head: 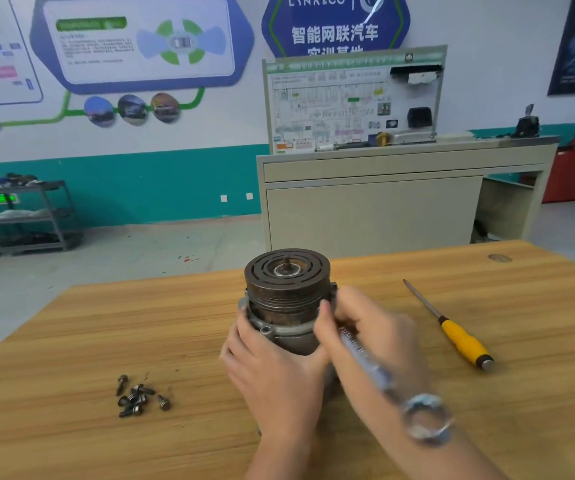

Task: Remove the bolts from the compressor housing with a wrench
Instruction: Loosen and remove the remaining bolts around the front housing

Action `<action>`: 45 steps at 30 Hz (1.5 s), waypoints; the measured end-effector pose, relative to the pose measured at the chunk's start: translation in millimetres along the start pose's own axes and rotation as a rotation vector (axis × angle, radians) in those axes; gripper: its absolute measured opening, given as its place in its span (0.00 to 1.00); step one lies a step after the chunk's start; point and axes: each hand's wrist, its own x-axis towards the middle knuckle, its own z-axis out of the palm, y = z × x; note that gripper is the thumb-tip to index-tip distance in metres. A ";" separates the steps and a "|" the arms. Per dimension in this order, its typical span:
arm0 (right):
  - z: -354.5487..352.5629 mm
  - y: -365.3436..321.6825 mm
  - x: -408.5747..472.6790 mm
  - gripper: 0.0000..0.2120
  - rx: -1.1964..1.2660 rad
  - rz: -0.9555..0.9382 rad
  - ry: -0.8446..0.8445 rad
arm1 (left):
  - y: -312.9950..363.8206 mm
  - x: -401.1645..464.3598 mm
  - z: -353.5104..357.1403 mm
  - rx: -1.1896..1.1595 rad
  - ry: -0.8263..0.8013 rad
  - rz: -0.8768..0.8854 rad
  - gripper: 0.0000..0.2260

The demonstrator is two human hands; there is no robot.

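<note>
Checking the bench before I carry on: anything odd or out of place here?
Nothing is damaged or spilled. The removed bolts lie loose in a small pile on the table, and could roll.

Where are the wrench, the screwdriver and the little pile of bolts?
wrench (426, 418), head view, on its ring end.
screwdriver (463, 342), head view, on its yellow handle.
bolts (136, 400), head view, middle of the pile.

I count 1 compressor (286, 299) standing near the middle of the table (71, 341). I see 1 wrench (391, 382) and 1 yellow-handled screwdriver (452, 332) toward the right edge. About 7 loose bolts (139, 398) lie piled toward the left edge; overlap blurs the exact number. 2 hands are in view, the left hand (272, 368) and the right hand (369, 337).
</note>
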 end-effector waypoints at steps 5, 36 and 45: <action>-20.7 22.0 13.9 0.15 0.330 0.239 -0.163 | -2.9 -0.2 1.2 0.034 0.010 0.032 0.52; -14.9 2.8 8.9 0.19 0.023 0.021 -0.126 | 9.8 -7.3 -8.9 -0.138 -0.007 -0.015 0.48; -28.6 87.9 58.2 0.14 1.132 0.805 -0.613 | 16.2 -20.6 -4.4 -0.136 0.036 0.119 0.10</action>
